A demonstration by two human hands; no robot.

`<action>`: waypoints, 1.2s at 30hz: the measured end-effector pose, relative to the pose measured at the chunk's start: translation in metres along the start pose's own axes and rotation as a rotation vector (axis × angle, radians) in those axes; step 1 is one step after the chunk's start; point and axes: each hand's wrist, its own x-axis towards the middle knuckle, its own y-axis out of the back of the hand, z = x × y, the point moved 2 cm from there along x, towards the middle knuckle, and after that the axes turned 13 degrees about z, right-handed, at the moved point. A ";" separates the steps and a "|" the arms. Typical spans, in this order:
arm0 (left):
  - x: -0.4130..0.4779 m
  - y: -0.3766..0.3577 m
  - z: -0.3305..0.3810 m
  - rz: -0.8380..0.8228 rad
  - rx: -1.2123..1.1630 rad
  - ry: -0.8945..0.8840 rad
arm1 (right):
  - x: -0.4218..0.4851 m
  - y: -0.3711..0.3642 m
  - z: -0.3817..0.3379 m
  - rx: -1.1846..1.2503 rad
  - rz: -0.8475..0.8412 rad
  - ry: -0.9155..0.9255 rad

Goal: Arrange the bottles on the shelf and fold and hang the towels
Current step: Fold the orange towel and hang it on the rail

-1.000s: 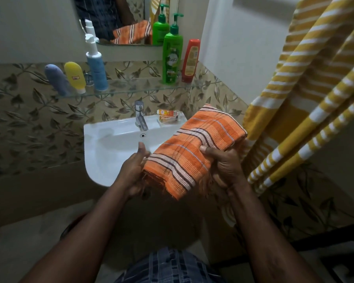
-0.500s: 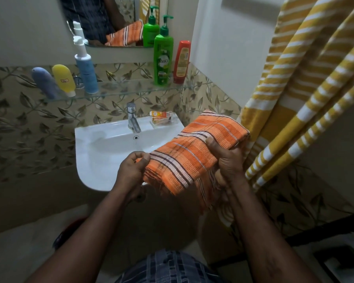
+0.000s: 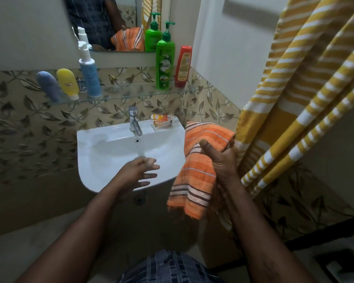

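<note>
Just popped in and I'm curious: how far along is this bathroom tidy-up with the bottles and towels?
Looks done: the grey bottle, yellow bottle, blue bottle, green bottle and red bottle sit on the glass shelf. In hand: the right hand grips the folded orange towel beside the sink; the left hand is open and empty. Left: hanging that towel. The yellow striped towel already hangs on the right.

The shelf above the sink carries bottles, the tap sits at the sink's back edge with a small box to its right, and the folded towel is right of the sink, left of the hanging towel.
</note>
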 end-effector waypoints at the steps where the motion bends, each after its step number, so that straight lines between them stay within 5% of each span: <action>1: 0.001 -0.002 0.010 0.026 -0.032 -0.031 | 0.000 -0.001 -0.001 -0.018 -0.021 0.002; 8: 0.007 -0.037 0.067 -0.103 -0.109 -0.075 | -0.012 -0.001 -0.013 0.022 -0.251 -0.092; 15: 0.017 -0.031 0.100 -0.390 -0.334 0.011 | -0.018 -0.005 -0.024 0.145 -0.292 -0.195; 21: 0.011 -0.043 0.112 -0.330 -0.373 0.023 | -0.039 0.010 0.010 0.187 -0.365 -0.353; 36: 0.004 -0.039 0.138 -0.408 -0.385 -0.031 | -0.091 0.018 0.086 -0.312 -0.215 -0.255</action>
